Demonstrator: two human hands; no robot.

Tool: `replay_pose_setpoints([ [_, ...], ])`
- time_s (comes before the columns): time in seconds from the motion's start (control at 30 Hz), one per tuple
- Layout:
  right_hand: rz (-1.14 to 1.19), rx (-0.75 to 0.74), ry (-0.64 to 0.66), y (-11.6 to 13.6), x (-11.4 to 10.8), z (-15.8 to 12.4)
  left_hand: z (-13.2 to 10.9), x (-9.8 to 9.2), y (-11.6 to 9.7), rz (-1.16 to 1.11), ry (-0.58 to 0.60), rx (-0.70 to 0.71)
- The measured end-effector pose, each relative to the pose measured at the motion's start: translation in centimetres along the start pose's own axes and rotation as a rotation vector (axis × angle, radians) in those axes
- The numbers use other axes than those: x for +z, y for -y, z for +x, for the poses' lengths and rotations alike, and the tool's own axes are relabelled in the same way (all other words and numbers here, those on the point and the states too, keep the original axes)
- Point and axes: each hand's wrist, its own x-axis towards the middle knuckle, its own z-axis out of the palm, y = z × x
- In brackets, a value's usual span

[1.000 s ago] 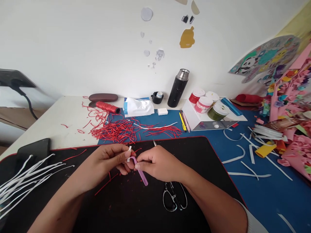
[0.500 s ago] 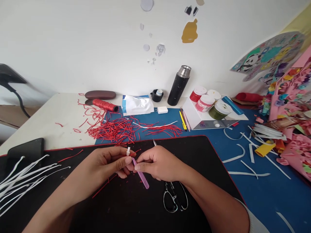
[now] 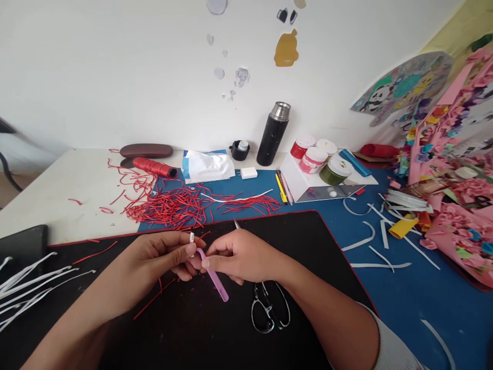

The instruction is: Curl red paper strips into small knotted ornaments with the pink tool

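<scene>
Over the black mat, my left hand (image 3: 162,257) pinches a small white piece (image 3: 192,238) between thumb and fingers. A thin red cord (image 3: 203,237) sticks out beside it. Close against it, my right hand (image 3: 239,256) is closed on a slim purple plastic strip (image 3: 215,284), gripped by thumb and forefinger. The strip slants down toward me, and its curved upper end reaches my left fingertips. Whether that end touches the white piece I cannot tell. Scissors (image 3: 265,313) lie beneath my right hand, their handles toward me and a blade tip showing beyond.
Behind the mat lie a heap of cut red cords (image 3: 173,208) and a red spool (image 3: 156,167). A black flask (image 3: 272,136) and lidded jars (image 3: 313,160) stand at the back. White strips (image 3: 26,288) lie at left, and loose white strips (image 3: 379,265) at right.
The view has turned slightly right, so the scene sits further left. The purple strip's upper end now shows as a bend by my left fingertips. Both hands keep their holds.
</scene>
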Motion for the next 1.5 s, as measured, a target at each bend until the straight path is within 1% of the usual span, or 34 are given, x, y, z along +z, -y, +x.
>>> replay_pose_setpoints([
  [0.27, -0.014, -0.008, -0.035, -0.1, 0.1, -0.1, 0.3, -0.1, 0.4, -0.047, -0.031, -0.015],
  [0.43, 0.027, -0.032, -0.051, 0.1, 0.0, -0.2, 0.1, -0.1, 0.2, -0.151, -0.07, -0.038],
  [0.6, 0.004, -0.066, -0.055, 0.4, 0.1, -0.3, 0.3, -0.2, 0.3, -0.25, -0.109, -0.066],
  [0.8, -0.01, -0.064, -0.138, 0.7, 0.3, -0.4, 0.5, -0.1, 0.1, -0.246, -0.137, -0.105],
  [0.87, 0.023, -0.05, -0.138, 0.8, 0.2, -0.4, 0.5, -0.5, 0.2, -0.299, -0.173, -0.12],
  [0.93, 0.06, -0.042, -0.143, 0.8, 0.0, -0.3, 0.6, -1.0, 0.5, -0.372, -0.244, -0.132],
  [1.0, 0.051, -0.046, -0.16, 0.8, -0.1, -0.3, 0.6, -1.4, 0.9, -0.418, -0.283, -0.136],
  [1.1, -0.127, -0.057, -0.234, 0.8, -0.2, -0.2, 0.6, -1.5, 1.4, -0.441, -0.282, -0.127],
  [1.2, -0.386, -0.07, -0.345, 0.8, -0.1, -0.2, 0.6, -1.0, 1.3, -0.434, -0.3, -0.112],
  [1.27, -0.503, -0.069, -0.407, 0.7, -0.2, -0.2, 0.7, -0.6, 1.1, -0.419, -0.325, -0.091],
  [1.4, -0.649, -0.047, -0.522, 0.4, -0.8, 0.1, 1.0, 0.0, 1.1, -0.416, -0.364, -0.058],
  [1.5, -0.632, -0.081, -0.544, 0.1, -0.9, 0.3, 1.3, 0.2, 1.4, -0.404, -0.374, -0.056],
])
